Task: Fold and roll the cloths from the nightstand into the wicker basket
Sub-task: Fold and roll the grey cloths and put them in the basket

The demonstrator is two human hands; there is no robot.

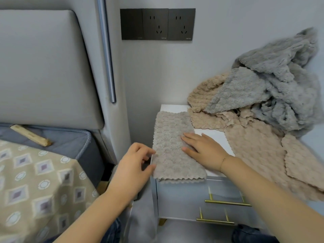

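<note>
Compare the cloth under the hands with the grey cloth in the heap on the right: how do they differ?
The folded cloth is beige and lies flat as a neat strip; the grey cloth is crumpled and heaped against the wall. The right hand presses the folded one; nothing touches the grey one. Both look fluffy and sit on the nightstand.

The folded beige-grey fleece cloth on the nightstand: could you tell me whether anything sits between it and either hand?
Nothing does: the right hand lies flat on the folded beige-grey fleece cloth, and the left hand touches its left edge.
</note>
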